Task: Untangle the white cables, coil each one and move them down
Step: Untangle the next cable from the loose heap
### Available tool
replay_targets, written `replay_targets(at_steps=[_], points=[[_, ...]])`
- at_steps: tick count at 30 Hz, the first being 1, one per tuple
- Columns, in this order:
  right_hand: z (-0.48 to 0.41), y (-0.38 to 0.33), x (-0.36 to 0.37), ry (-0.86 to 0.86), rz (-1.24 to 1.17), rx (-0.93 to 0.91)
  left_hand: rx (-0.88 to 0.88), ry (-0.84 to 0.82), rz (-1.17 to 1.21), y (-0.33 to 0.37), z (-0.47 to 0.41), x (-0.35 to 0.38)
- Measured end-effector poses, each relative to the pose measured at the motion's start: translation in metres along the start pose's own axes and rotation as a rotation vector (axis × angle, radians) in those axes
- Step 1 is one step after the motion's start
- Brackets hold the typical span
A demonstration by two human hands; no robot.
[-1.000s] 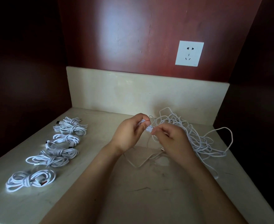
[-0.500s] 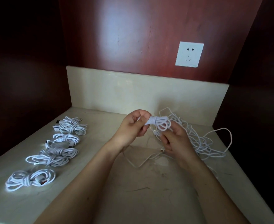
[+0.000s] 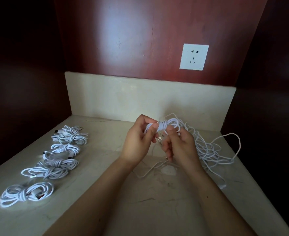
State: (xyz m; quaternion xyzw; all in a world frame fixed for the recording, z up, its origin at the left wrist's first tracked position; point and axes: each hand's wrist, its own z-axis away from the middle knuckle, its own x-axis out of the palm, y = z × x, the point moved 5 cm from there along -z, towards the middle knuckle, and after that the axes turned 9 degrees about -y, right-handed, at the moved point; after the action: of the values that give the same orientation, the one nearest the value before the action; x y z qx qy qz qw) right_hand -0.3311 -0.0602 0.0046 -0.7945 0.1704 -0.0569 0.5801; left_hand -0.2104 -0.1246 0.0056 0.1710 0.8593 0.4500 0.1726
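Observation:
Both hands hold one small white coiled cable (image 3: pixel 164 127) above the stone counter, its middle wrapped tight. My left hand (image 3: pixel 139 141) pinches the coil's left loops between thumb and fingers. My right hand (image 3: pixel 179 145) grips the coil's right side from below, fingers curled; a cable end with a metal plug hangs between the hands. A tangled pile of white cables (image 3: pixel 208 147) lies on the counter behind and right of my right hand. Several finished coiled cables (image 3: pixel 61 159) lie in a row along the counter's left side.
The beige stone counter (image 3: pixel 140 201) sits in a dark wooden alcove with a low stone backsplash (image 3: pixel 148 97). A white wall socket (image 3: pixel 194 57) is mounted above it. Loose cable strands trail on the counter below my hands (image 3: pixel 150 171).
The hands have risen slightly with the coil. The loose loops are now bound by tight wraps around the coil's middle, and the right hand has shifted under its right side.

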Motion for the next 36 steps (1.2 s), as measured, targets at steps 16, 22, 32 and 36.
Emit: replay_targets(at_steps=[16,22,32,36], points=[[-0.01,0.011,-0.011,-0.172,0.46,-0.026,-0.232,-0.258,0.079,-0.008,-0.005,0.0],[-0.006,0.002,-0.007,-0.209,0.51,-0.053,-0.252,-0.226,0.041,-0.008,-0.005,0.0],[-0.003,0.002,-0.003,-0.16,0.204,0.047,-0.235,-0.183,0.061,-0.007,-0.004,-0.001],[-0.001,0.004,0.003,-0.2,0.228,0.065,-0.297,-0.253,0.101,-0.008,-0.004,-0.004]])
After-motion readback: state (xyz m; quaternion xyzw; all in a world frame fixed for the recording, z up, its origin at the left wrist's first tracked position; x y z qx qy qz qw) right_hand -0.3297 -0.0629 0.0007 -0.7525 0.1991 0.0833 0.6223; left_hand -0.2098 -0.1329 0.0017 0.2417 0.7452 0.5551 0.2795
